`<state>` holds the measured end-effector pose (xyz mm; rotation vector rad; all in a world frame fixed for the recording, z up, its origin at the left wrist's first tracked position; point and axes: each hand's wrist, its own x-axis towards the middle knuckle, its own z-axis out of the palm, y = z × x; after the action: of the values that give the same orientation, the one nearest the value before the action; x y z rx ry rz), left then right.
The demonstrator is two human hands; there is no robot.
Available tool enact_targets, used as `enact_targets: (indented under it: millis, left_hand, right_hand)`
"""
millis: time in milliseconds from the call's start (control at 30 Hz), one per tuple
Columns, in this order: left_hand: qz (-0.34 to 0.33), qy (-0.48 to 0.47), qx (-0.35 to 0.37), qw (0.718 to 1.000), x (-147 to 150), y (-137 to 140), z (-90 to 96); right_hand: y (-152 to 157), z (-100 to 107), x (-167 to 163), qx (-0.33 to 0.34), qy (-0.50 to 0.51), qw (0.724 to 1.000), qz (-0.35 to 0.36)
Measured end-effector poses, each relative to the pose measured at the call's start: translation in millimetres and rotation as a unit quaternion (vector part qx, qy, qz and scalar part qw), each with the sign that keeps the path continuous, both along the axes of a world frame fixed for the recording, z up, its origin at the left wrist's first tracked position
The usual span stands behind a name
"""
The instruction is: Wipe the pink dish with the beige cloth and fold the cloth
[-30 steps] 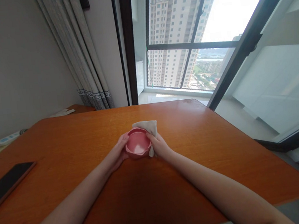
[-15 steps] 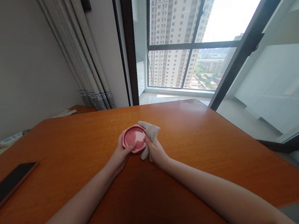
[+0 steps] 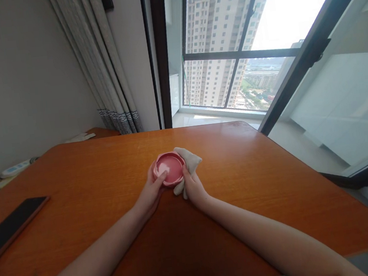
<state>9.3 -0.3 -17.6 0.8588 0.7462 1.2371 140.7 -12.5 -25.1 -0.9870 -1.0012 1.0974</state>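
Head view: my left grip (image 3: 151, 188) is closed round the pink dish (image 3: 173, 167), my right grip (image 3: 194, 187) pinches pale cloth (image 3: 190, 158) at its rim, and its glossy surface could slip onto the tabletop (image 3: 114, 170) beneath.

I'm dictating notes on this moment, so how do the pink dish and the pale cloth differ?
The pink dish is glossy, with a bright reflection; the pale cloth looks matte. The dish has a firm, roundish outline, while the cloth is bunched, with a pointed corner sticking out. The left grip holds the dish; the right grip holds the cloth against it. Both are single-coloured.
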Motion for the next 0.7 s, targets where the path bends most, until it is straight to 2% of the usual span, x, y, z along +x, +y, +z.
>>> enact_targets:
  millis: [100,200,300,400,467,567,700]
  left_hand:
    - [-0.029,0.029,-0.027,0.999,-4,1,-0.8]
    - [-0.017,0.060,-0.057,0.996,-7,3,-2.0]
    - [0.006,0.021,-0.070,0.997,-4,3,-1.9]
    - [0.033,-0.035,-0.050,0.998,0,1,-1.2]
    - [0.015,-0.048,-0.031,0.998,1,1,-0.7]
    - [-0.019,-0.029,-0.043,0.998,-1,0,-0.1]
    - [-0.023,0.007,-0.068,0.997,-3,0,-2.0]
  right_hand:
    - [6,0,8,0.016,-0.014,1.000,-0.023]
    - [11,-3,12,0.023,-0.032,0.999,0.006]
    - [8,-4,5,0.014,-0.025,1.000,0.011]
    - [1,-3,-4,0.025,-0.030,0.999,-0.002]
    - [-1,-2,-5,0.044,-0.031,0.998,-0.014]
    - [3,-2,4,0.053,-0.027,0.998,-0.028]
    - [11,-4,14,0.046,-0.052,0.998,0.005]
